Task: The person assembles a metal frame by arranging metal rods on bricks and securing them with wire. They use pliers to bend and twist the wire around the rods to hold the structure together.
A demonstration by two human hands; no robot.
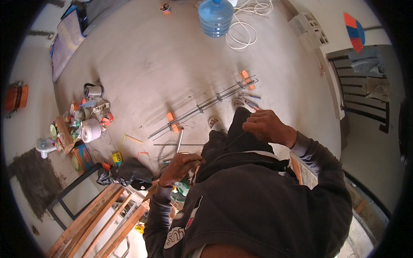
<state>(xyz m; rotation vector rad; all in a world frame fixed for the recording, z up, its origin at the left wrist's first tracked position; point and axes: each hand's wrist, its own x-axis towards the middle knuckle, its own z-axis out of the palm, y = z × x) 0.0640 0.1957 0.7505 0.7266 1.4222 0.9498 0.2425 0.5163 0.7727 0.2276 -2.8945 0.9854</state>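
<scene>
Left hand: the left hand (180,165) is at the centre of the frame, a little below the middle, with the fingers closed narrow on a thin wire (178,145); the part between the fingers is too small to see well.
Right hand: the right hand (264,124) is raised right of centre, fingers curled in a loose fist; I cannot tell if it holds something.
Wire: it runs as a thin dark line on the floor (163,56), just above the left hand, beside a short metal pipe (180,141).
Rebar cage: the rebar cage (206,105) lies on the floor at the centre, tilted from lower left to upper right, with 2 orange bricks (173,121) under it, 1 at each end.
Feet: 2 white shoes (216,124) are near the cage, just above the person's dark trousers.
Pliers: pliers (249,102) lie just beside the upper right end of the cage.
Water bottle: a big blue bottle (215,16) stands at the top centre, with a white cable (245,26) coiled beside it.
Left side: a kettle (94,90), a pot (90,130) and small cans are in a group at the left of the frame.
Lower left: a black bag (129,174) lies on the floor, and wooden planks (99,219) lean below it.
</scene>
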